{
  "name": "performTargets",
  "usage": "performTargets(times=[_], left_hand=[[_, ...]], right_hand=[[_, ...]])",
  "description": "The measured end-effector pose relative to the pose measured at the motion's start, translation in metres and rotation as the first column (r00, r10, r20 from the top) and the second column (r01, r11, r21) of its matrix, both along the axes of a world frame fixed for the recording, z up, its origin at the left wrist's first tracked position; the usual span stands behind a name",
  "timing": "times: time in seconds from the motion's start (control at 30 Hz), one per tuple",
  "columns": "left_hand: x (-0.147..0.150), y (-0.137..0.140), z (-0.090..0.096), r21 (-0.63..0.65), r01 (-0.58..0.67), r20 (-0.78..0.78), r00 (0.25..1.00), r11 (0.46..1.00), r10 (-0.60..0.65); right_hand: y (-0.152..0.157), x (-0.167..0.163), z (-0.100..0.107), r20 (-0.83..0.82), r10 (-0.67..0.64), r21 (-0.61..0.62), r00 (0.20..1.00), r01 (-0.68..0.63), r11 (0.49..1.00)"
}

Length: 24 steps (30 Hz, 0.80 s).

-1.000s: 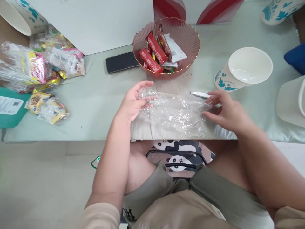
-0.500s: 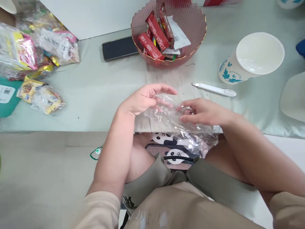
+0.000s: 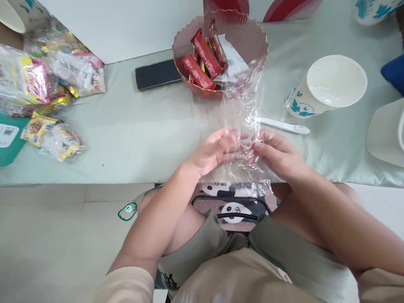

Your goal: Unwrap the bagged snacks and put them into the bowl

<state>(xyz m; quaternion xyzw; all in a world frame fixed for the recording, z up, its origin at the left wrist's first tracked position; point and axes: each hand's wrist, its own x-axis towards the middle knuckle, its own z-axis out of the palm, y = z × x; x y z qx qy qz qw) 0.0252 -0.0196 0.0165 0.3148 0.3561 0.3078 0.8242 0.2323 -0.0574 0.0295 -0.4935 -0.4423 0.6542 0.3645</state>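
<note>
A clear, crinkled plastic bag [image 3: 241,111] stretches from over the front of the pink bowl down past the table edge. My left hand [image 3: 216,149] is at its left side, fingers stretched out and apart, seen partly through the film. My right hand [image 3: 279,153] pinches the right side of the bag between thumb and fingers. Just beyond the right hand lies a white utility knife [image 3: 285,125], its left end under the film. The ribbed bowl [image 3: 257,54] with a gold rim holds several red-wrapped bars [image 3: 206,54] and white packets.
A dark phone [image 3: 156,75] lies left of the bowl. Wrapped snacks [image 3: 57,134] and plastic packets pile up at the left, beside a green item [image 3: 11,145]. A paper cup [image 3: 336,80] stands at right, near a white container [image 3: 385,132]. A panda-print bag [image 3: 235,210] rests between the legs.
The plastic bag has risen from the lap and now spreads upward to the bowl. My left hand has moved right and slightly down; my right hand has closed on the film.
</note>
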Motion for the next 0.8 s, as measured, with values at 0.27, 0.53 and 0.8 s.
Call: performTargets(times=[0.27, 0.53, 0.8], left_hand=[[-0.002, 0.006, 0.007, 0.195, 0.177, -0.377, 0.922, 0.965, -0.093], [-0.009, 0.009, 0.005, 0.224, 0.083, -0.192, 0.981, 0.971, -0.04], [-0.014, 0.017, -0.003, 0.298, 0.077, -0.28, 0.96, 0.952, 0.01]], right_hand=[[-0.001, 0.01, 0.0, 0.227, 0.098, -0.06, 0.969, -0.087, 0.994], [-0.003, 0.013, -0.012, 0.099, -0.077, 0.229, 0.992, 0.052, 0.972], [-0.002, 0.023, -0.019, 0.129, -0.025, 0.41, 0.991, -0.03, 0.912]])
